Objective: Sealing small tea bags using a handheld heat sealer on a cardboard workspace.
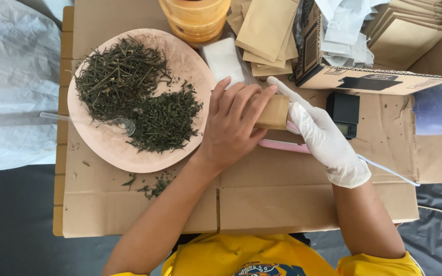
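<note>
The brown paper pouch (272, 112) sits pinched between both hands. The bare left hand (231, 128) curls over its near end, fingers closed on it; the gloved right hand (323, 140) presses its far edge onto the pink sealer (282, 145) beneath, apparently to steady it. Left of the hands lies a plate (113, 153) of dried herbs (134, 92); beyond them, spare pouches (264, 30) within reach.

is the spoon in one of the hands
No, the spoon lies on the plate by the herbs, while both hands, left and gloved right, hold a brown pouch.
</note>
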